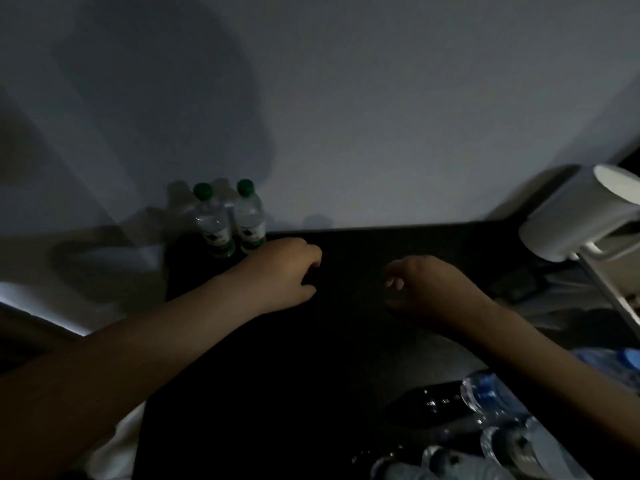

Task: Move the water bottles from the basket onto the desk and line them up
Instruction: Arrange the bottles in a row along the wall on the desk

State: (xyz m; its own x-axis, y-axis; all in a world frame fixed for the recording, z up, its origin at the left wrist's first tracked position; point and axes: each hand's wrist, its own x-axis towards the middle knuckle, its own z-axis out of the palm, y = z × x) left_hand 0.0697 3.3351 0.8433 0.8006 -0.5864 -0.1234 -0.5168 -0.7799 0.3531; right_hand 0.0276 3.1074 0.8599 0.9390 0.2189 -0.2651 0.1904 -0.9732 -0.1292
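Observation:
Two clear water bottles with green caps stand upright side by side at the desk's back left corner against the wall, the left bottle (213, 225) touching the right bottle (250, 220). My left hand (282, 271) hovers over the dark desk (346, 341) just right of them, fingers loosely curled, holding nothing. My right hand (427, 287) is further right, fingers bent and apart, empty. Several more bottles (491, 398) with blue labels lie piled at the bottom right; the basket holding them is too dark to make out.
A white desk lamp (578, 216) leans in from the right, its arm slanting down toward the right edge. A pale wall (346, 98) rises right behind the desk. Dark, unclear objects sit under the lamp. The scene is dim.

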